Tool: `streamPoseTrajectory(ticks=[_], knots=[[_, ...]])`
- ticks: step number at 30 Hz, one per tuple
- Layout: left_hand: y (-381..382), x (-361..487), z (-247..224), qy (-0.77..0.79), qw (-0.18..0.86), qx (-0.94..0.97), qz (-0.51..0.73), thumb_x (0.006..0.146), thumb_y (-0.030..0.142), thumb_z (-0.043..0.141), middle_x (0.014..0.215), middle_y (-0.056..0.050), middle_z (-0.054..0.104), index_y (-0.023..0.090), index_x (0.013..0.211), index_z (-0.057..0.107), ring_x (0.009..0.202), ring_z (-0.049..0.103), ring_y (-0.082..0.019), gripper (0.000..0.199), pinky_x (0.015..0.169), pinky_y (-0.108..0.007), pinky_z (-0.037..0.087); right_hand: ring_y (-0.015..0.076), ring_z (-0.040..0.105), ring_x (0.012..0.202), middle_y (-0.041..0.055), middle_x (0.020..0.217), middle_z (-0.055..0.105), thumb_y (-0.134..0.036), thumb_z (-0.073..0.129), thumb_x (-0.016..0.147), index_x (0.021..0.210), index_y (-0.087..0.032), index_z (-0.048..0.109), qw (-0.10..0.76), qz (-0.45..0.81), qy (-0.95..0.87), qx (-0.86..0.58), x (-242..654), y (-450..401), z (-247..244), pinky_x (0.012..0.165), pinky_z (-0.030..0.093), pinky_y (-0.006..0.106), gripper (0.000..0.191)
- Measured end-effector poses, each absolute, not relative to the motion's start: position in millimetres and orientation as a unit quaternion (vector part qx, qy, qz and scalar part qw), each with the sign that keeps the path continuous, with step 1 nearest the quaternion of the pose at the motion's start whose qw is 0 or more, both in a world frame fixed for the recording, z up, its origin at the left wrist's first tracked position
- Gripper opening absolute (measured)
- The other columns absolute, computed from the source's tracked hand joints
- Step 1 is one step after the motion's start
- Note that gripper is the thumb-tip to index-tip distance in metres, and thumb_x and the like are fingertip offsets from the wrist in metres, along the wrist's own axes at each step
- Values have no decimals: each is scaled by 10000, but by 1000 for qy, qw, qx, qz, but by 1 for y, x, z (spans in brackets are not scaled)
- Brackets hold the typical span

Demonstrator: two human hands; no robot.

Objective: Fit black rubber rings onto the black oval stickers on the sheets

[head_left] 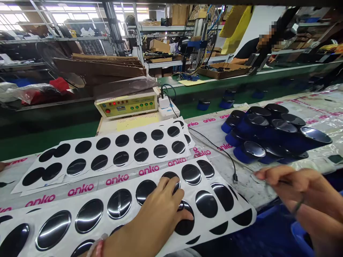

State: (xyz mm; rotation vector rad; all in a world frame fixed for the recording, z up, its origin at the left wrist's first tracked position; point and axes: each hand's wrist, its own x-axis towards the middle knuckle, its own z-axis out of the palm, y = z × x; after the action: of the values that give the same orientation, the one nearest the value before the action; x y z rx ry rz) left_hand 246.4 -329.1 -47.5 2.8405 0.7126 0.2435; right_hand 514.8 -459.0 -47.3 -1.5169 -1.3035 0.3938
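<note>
My left hand [163,207] presses on the near white sheet [102,242] of glossy black round stickers. Its fingers are bent and apart, the thumb on one black sticker [184,226] and the fingertips over another beside it. To the right, my right hand [297,189] is raised at the table's near edge, a little blurred. Its fingertips are drawn together; anything between them is too small or smeared to make out. Beyond it stands a cluster of dark blue cup-like parts [268,132] with shiny black slanted tops.
Another stack of sticker sheets [128,150] lies behind. A control box [125,105] with lit buttons and a white plug adapter [164,103] stand farther back. A black cable [214,142] crosses the table. Blue parts sit on the green belt [193,94]. A person [249,50] is across it.
</note>
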Motion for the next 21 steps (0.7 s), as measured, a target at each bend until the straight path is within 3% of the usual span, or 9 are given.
streamPoseTrajectory(ticks=[2,3,5,7,9,11,14,18,21], knots=[[-328,240,-50,237,61,963,117,722,344,772,1217,-75,620,158,997,663,1068,595,-280,350,792,-398,600,166,553,632,-16,653,446,-386,578,855,751,-264,358,485,218,-566,-630,496,-433,-43,594,500,287,272],[-327,238,-53,239,35,962,128,684,373,796,1228,-82,622,148,1030,660,1074,598,-291,435,779,-400,605,130,513,548,-35,615,437,-328,559,875,744,-256,386,427,238,-593,-640,485,-417,-42,529,456,245,229],[-326,234,-60,240,-10,961,136,595,463,822,1232,-98,626,119,1092,649,1067,610,-307,629,756,-399,612,108,523,535,-44,647,519,-272,541,890,871,-254,524,310,249,-663,-635,464,-385,-44,510,415,216,31],[-325,231,-66,239,-31,961,136,564,537,802,1218,-99,634,108,1126,641,1042,628,-296,726,749,-379,612,126,585,627,-25,824,610,-272,559,890,1152,-300,551,214,203,-740,-604,452,-361,-50,564,434,233,264],[-324,231,-71,242,-36,960,139,586,572,771,1217,-80,634,122,1131,645,1021,642,-278,718,741,-365,611,135,602,669,8,1037,600,-306,560,899,1257,-341,514,142,123,-793,-580,450,-348,-59,587,441,259,363],[-324,231,-73,251,-32,957,144,610,589,748,1233,-56,623,145,1131,649,1025,642,-267,691,739,-359,609,141,611,713,30,1120,567,-333,527,920,1172,-304,575,135,72,-815,-558,453,-342,-67,608,446,272,258],[-323,231,-73,259,-21,954,147,618,607,732,1248,-37,608,165,1130,650,1050,631,-257,682,746,-340,600,163,607,812,40,1002,594,-346,460,952,993,-207,595,168,45,-830,-530,456,-340,-75,647,445,276,197],[-324,231,-74,257,0,954,155,618,618,729,1232,-20,620,177,1113,653,1051,629,-243,667,723,-322,592,173,543,680,32,799,573,-395,458,942,809,-181,516,155,-16,-832,-532,450,-336,-77,530,383,279,258],[-326,230,-74,259,9,952,164,622,609,735,1221,-17,630,172,1097,655,1043,630,-236,651,707,-316,589,172,523,674,41,789,562,-384,470,937,760,-188,486,162,-34,-839,-518,449,-338,-78,523,379,278,264]])
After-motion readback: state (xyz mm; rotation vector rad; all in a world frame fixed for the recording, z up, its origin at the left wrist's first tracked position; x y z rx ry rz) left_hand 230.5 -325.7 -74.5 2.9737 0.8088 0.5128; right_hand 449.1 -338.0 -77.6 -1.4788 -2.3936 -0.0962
